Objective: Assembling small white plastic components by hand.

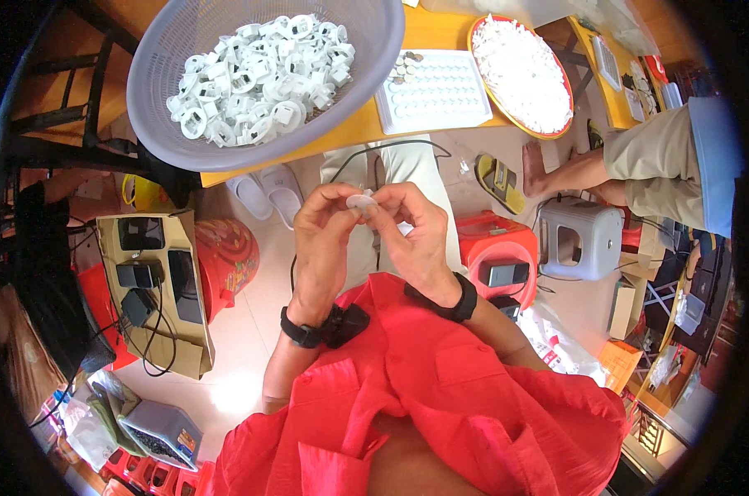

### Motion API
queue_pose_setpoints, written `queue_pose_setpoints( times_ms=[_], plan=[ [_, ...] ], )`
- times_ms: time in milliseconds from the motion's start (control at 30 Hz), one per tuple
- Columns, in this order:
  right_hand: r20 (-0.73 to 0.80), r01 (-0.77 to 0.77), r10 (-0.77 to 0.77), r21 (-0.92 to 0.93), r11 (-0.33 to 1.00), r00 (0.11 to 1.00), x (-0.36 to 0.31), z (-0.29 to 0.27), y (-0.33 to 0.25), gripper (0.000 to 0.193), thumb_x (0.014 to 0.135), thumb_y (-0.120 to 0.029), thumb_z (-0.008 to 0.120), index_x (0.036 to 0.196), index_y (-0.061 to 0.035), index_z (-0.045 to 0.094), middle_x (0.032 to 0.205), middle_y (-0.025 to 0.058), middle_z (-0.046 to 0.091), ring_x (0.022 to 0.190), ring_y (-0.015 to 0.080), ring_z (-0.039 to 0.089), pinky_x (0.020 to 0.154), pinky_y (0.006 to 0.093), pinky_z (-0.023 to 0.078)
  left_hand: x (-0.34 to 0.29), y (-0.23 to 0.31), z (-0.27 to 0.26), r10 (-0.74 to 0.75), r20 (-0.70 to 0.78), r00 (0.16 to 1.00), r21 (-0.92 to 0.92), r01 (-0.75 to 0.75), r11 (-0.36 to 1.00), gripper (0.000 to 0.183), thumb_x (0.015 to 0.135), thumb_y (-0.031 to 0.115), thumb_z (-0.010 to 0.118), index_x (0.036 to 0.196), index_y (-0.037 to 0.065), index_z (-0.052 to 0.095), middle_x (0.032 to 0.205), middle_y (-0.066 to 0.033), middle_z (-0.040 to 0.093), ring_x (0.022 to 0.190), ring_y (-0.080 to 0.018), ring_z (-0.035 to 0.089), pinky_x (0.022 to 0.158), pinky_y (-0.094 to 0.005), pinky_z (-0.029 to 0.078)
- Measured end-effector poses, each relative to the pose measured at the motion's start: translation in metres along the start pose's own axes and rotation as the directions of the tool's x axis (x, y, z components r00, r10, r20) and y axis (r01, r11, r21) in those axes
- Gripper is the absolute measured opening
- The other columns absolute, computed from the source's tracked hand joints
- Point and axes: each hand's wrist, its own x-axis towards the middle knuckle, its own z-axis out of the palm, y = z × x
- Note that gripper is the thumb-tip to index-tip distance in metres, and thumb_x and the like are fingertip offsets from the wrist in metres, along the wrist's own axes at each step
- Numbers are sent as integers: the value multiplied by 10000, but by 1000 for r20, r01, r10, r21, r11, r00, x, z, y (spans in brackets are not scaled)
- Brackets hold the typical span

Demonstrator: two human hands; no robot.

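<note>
Between the fingertips of both hands, over my lap, is a small round white plastic part [360,201]. My left hand [329,219] pinches it from the left, and my right hand [409,219] pinches it from the right. Fingers cover part of it, so its far side is hidden. Beyond the hands, a grey basket [267,149] on the table holds many white ring-shaped plastic parts [263,78]. A white tray [435,122] with rows of round recesses lies right of it, with several small coin-like discs [405,68] on its far left corner.
An orange-rimmed round tray [569,116] heaped with small white pieces sits at the table's right. A cardboard box [196,331] with black devices stands on the left. Red [498,236] and grey [581,240] stools are on the right, near another person's leg [585,174]. A black cable [399,142] crosses my legs.
</note>
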Motion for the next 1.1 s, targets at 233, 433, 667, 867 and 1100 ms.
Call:
queue_pose_setpoints(
  times_ms=[233, 433, 667, 867, 1100],
  plan=[
    [42, -48, 46, 41, 998, 998, -1, -1, -4, 70, 807, 41, 566, 866, 9, 544, 721, 69, 629, 662, 101, 622, 580, 221, 489, -3, 3, 1, 87, 41, 995, 149, -92, 985, 233, 768, -75, 557, 981, 19, 571, 923, -45, 576, 836, -122, 543, 761, -277, 456],
    [38, -104, 100, 111, 988, 994, -2, -3, -3, 77, 817, 37, 556, 888, 12, 542, 747, 67, 635, 668, 100, 622, 590, 221, 495, -3, -2, 0, 167, 38, 985, 284, -171, 944, 276, 757, -94, 579, 1014, 6, 574, 934, -51, 580, 834, -119, 544, 741, -257, 470],
    [6, 58, -58, -76, 995, 998, -2, -6, 3, 104, 799, 38, 573, 899, 12, 559, 744, 82, 631, 669, 124, 628, 564, 233, 485, 2, 2, 2, 213, 77, 974, 399, -226, 889, 300, 738, -118, 585, 1015, -2, 576, 982, -46, 533, 859, -113, 533, 725, -237, 495],
    [96, -28, 33, -57, 998, 995, 11, -32, -8, 89, 807, 12, 585, 892, -11, 572, 674, 19, 592, 605, 68, 565, 519, 204, 440, 3, 6, 4, 78, 33, 996, 405, -84, 911, 443, 713, -77, 628, 1131, 8, 510, 1002, -54, 529, 856, -123, 524, 747, -252, 460],
    [65, -23, 39, -241, 970, 997, 106, -122, -70, 68, 803, -48, 577, 864, -20, 578, 691, -23, 554, 615, 34, 524, 541, 186, 422, 5, 8, -10, 50, 79, 996, 433, -80, 898, 323, 751, 4, 623, 1067, 4, 557, 928, -50, 564, 830, -112, 531, 729, -248, 458]
  ],
)
